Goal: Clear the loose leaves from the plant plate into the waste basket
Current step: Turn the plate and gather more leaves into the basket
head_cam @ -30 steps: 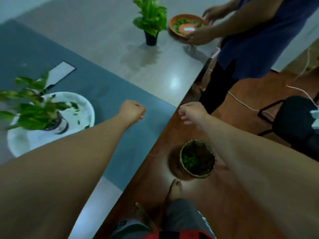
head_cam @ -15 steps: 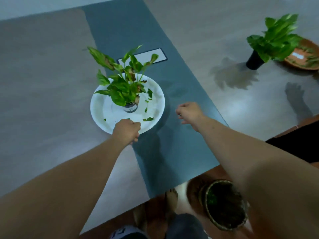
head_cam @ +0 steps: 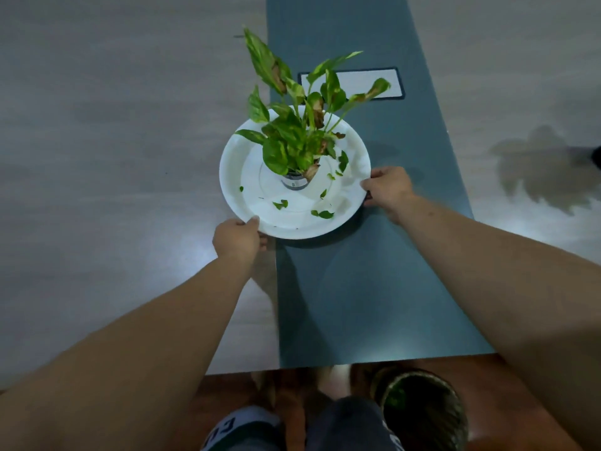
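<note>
Grey wood-grain laminate covers the left part of the surface (head_cam: 97, 141), and a dark teal band (head_cam: 357, 288) runs down its middle toward the near edge. At the seam between the two, the left hand (head_cam: 239, 239) grips the near-left rim of the white plate (head_cam: 234, 177), thumb over the lip and fingers curled beneath it. The plate sits partly on the grey laminate and mostly on the teal band. On it stands a potted plant (head_cam: 299, 135) in a small dark pot (head_cam: 295, 183) that bears a pale label, the print too small to read; several of its leaves are browned at the tips. Loose leaves (head_cam: 281, 204) lie scattered over the near and right part of the plate around the pot. Beyond the plant, a white rectangular panel with a dark border (head_cam: 364, 83) lies flat in the teal band; no writing shows on it. The right hand (head_cam: 387, 190) clamps the plate's right rim, fingers wrapped under the edge. Below the near edge of the surface, on the brown floor, the woven waste basket (head_cam: 426, 415) stands just right of the person's legs, with green scraps inside. White letters show on the clothing at the bottom edge, too cropped to read.
</note>
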The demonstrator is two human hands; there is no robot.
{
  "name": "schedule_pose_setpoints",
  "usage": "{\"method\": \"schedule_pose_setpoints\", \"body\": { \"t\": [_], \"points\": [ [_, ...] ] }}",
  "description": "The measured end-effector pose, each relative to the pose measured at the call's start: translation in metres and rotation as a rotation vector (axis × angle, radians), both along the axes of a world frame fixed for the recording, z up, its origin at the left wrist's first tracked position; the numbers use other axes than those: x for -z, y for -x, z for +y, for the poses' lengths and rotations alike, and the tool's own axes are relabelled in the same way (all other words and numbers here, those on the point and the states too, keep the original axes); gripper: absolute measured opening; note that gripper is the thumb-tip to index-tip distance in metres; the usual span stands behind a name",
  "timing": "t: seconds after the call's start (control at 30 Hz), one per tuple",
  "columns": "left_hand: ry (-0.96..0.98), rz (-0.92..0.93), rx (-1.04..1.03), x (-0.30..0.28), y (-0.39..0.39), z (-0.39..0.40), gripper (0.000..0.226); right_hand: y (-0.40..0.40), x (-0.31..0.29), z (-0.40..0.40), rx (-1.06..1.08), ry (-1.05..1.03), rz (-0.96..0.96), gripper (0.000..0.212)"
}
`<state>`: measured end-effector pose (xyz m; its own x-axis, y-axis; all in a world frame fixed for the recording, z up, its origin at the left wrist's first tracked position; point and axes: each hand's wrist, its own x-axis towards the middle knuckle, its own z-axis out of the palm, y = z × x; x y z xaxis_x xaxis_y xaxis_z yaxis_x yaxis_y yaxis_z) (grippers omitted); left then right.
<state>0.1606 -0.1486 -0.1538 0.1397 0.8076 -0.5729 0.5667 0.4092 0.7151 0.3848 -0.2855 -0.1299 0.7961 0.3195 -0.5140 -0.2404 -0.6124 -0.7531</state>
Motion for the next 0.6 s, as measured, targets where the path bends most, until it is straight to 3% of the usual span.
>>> {"method": "schedule_pose_setpoints", "body": {
  "t": [0.23,0.3,0.37,0.43,0.6],
  "points": [
    [-0.042,-0.005,-0.03,-0.007,0.006,0.038,0.017,0.038,0.012,-0.015,0.142,-0.175,0.199,0.006],
    [-0.085,0.008,0.006,-0.007,0.006,0.053,0.006,0.059,0.019,-0.018,0.226,-0.23,0.266,0.006],
    [-0.089,-0.001,0.02,-0.01,0.006,0.061,0.017,0.078,0.026,-0.02,0.296,-0.284,0.328,0.013],
    [-0.065,-0.066,0.007,-0.015,0.007,0.062,0.029,0.092,0.03,-0.021,0.323,-0.311,0.379,0.011],
    [0.139,-0.302,-0.031,-0.02,0.021,0.031,0.025,0.073,0.028,-0.02,0.32,-0.285,0.318,0.024]
  ]
}}
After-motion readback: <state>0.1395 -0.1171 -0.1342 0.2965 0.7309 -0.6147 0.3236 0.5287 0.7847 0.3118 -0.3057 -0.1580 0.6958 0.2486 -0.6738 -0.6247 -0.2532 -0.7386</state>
